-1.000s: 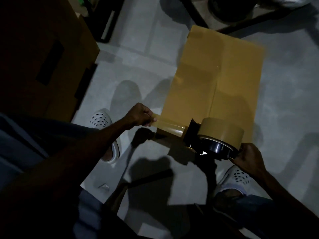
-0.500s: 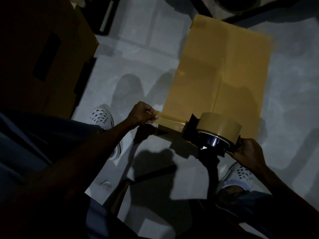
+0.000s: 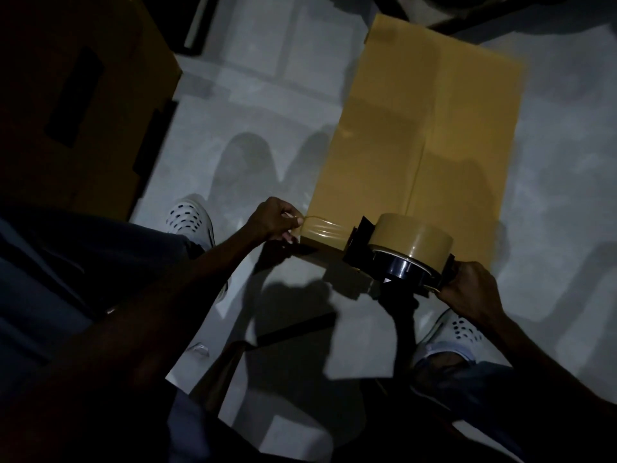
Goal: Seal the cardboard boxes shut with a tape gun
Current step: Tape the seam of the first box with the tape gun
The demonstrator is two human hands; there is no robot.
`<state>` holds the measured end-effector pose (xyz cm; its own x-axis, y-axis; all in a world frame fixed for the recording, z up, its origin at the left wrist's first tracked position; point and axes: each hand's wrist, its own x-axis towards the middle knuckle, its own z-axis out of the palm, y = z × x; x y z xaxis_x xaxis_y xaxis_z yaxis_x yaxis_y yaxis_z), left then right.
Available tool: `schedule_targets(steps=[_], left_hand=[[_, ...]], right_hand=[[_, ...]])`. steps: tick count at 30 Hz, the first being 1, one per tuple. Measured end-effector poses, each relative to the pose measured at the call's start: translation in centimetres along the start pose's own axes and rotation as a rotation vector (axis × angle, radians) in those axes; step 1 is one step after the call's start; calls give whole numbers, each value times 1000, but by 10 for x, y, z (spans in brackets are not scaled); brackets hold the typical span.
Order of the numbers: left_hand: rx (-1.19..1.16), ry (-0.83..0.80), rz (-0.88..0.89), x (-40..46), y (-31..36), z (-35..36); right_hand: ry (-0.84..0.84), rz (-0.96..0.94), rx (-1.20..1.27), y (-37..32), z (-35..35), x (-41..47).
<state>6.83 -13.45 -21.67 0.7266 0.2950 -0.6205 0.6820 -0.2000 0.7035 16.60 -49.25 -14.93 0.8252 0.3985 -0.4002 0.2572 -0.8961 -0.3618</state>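
A tan cardboard box [image 3: 427, 128] lies on the grey floor ahead of me, its flaps closed along a centre seam. My right hand [image 3: 467, 292] grips the handle of a black tape gun [image 3: 400, 255] carrying a brown tape roll, held at the box's near edge. A strip of brown tape [image 3: 324, 230] stretches leftward from the gun across that near edge. My left hand [image 3: 275, 220] pinches the free end of the strip at the box's near left corner.
A large dark cardboard box [image 3: 76, 105] stands at the left. My white perforated shoes [image 3: 190, 220] rest on the grey floor [image 3: 253, 95], one by each hand. Dark frame legs [image 3: 467, 15] cross the floor beyond the box.
The tape strip has stayed stretched between my hands; both hands and the gun shifted slightly toward the box's near edge as my head moved.
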Motion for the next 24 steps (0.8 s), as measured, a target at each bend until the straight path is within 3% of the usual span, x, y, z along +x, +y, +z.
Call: schedule_targets(steps=[3,7,12,17,19,24], left_hand=[[69,26,-28,-2,4,-3],[297,248,104,-7,17,3],[381,211,77,-19,16,5],[405,564,293,-33,12,1],[395,563,362,-38,13,10],[306,391,378,-46,-2,47]], right_hand=[[-31,15,-55,1,1,1],[-36,-21,-68,4,2,3],[-35,-23,-52,6,4,3],[-43,-44,-52,8,6,4],[-51,-42,-54,12,7,5],[-40,-52,-65,17,12,9]])
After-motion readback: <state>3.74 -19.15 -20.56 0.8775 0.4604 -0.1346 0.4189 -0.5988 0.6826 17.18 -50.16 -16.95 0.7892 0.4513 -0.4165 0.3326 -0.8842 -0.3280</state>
